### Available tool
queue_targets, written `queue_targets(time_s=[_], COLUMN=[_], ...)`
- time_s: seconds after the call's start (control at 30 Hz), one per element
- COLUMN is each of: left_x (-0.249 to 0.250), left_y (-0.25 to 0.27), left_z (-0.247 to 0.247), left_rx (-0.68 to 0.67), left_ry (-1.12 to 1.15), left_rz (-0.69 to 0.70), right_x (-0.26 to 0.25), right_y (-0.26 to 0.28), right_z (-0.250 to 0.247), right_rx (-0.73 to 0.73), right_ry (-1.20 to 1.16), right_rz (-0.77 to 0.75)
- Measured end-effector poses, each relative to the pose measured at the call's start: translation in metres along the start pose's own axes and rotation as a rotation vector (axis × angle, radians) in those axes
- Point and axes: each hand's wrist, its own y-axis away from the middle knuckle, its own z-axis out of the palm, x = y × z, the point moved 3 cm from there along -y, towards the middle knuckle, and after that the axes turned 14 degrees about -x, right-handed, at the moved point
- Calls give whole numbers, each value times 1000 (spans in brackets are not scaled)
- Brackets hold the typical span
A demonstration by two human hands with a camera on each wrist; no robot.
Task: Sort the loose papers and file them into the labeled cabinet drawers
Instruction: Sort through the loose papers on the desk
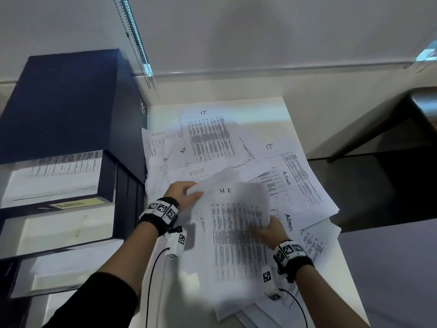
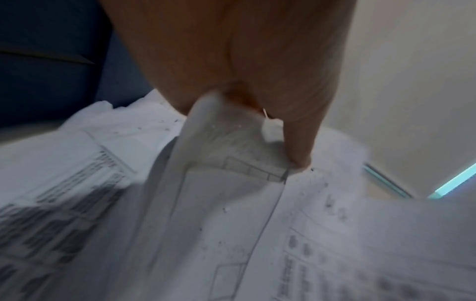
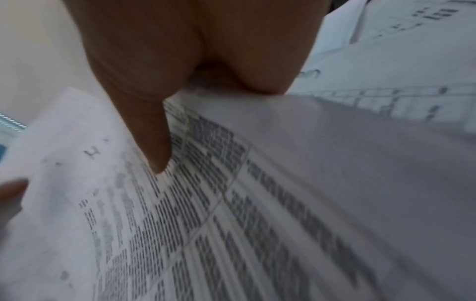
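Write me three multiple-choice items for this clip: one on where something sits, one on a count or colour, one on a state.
1. Where is the cabinet relative to the loose papers?
A. On the person's left
B. On the person's right
C. Behind the papers, against the wall

2. How many cabinet drawers stand pulled out?
A. None
B. One
C. Three

3. What is happening to the sheet marked HR?
A. It lies flat and untouched
B. Both hands hold it
C. It is inside a drawer

Answers:
1. A: the dark blue cabinet stands left of the loose papers spread on the white table.
2. C: three open drawers step out below one another, the top one already holding printed sheets.
3. B: the left hand pinches the top corner of the HR sheet and the right hand grips its right edge.
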Motion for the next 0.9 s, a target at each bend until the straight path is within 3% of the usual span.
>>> queue_targets(time_s=[0.13, 0.23, 0.33, 0.43, 0.5, 0.63, 0.73, 0.8, 0.9], left_x=[36, 43, 23, 5, 11, 89, 148, 155, 133], left_y=[0, 3, 14, 19, 21, 53, 84, 94, 91], left_z=[6, -5, -18, -26, -33, -61, -81, -85, -74], left_rx=[-98, 61, 282, 297, 243, 296, 340, 343, 281], left_ry=[26, 83, 357, 607, 606, 348, 488, 506, 473], left_rz=[82, 103, -1, -77, -52, 175, 535, 587, 479], right_x=[-23, -35, -55, -96, -131, -208, -243, -244, -217], right_y=[-8, -5, 7, 23, 36, 69, 87, 90, 79], right_z=[4, -6, -20, -35, -44, -55, -63, -62, -56], right_rx=[-85, -31, 2, 51, 87, 160, 195, 193, 167], right_ry=[66, -6, -84, -93, -106, -177, -210, -194, -139], right_rz=[16, -13, -80, -170, -258, -477, -619, -619, -485])
